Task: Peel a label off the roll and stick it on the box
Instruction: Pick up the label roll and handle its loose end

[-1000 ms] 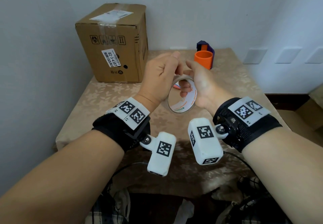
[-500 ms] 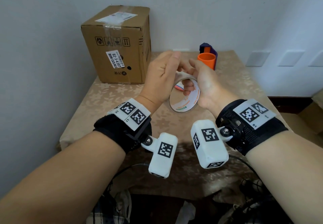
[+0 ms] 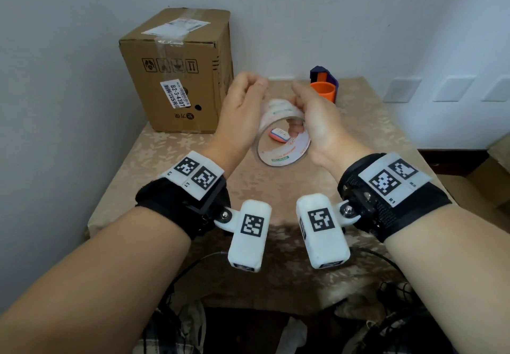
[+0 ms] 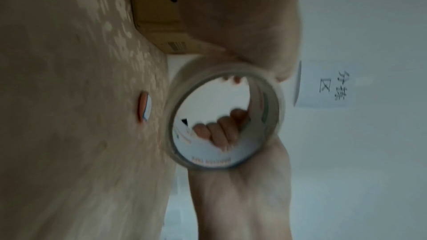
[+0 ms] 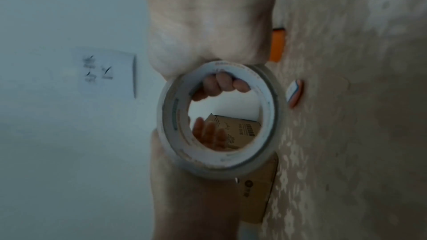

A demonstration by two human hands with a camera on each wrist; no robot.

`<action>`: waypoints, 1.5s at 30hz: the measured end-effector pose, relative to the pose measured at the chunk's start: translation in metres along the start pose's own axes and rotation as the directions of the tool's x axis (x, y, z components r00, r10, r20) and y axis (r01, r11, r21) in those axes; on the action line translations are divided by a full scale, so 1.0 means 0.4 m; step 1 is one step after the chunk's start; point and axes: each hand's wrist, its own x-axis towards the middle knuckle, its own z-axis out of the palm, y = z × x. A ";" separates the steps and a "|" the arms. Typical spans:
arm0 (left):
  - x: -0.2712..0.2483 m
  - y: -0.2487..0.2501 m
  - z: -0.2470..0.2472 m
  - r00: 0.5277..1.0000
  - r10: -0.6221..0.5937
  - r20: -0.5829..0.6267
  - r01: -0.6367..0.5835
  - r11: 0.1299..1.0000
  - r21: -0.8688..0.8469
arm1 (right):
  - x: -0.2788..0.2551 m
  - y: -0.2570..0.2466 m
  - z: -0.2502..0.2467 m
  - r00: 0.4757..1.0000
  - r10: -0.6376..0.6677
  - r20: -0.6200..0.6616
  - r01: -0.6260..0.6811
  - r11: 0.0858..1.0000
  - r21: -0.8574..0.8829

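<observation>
Above the middle of the surface (image 3: 193, 160), clear of its cloth, both hands hold the roll (image 3: 281, 144) between them, so that its open core faces back toward the person. The left hand (image 3: 240, 116) lies against the roll's left side with its fingers curled over the top, and its fingertips (image 5: 208, 132) show through the core in the right wrist view. The right hand (image 3: 317, 124) grips the right side: its fingers (image 4: 219, 130) are hooked through the core and curled round the rim, the thumb up over the outer winding. At the top of the roll the two thumbs come close together; whether either pinches a loose end cannot be told, since that part is blurred. The roll is whitish and translucent, with printed lettering round the inside of its core.

Beyond the roll, seen through its core from the head view, a small flat orange and white object (image 3: 278, 135) lies on the cloth. Farther back, at the far left corner of the surface, the box (image 3: 179, 77) stands upright, well apart from the hands, taped along its top and bearing a white printed sticker (image 3: 175, 93) on its near face. Near the far right edge stands an orange cup (image 3: 323, 91), with a dark blue object (image 3: 323, 73) just behind it against the wall.
</observation>
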 end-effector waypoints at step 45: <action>0.011 -0.082 -0.081 0.838 -0.165 0.519 -0.190 0.806 0.561 | 0.012 0.094 -0.091 0.820 -0.198 0.537 0.566 0.418 -0.710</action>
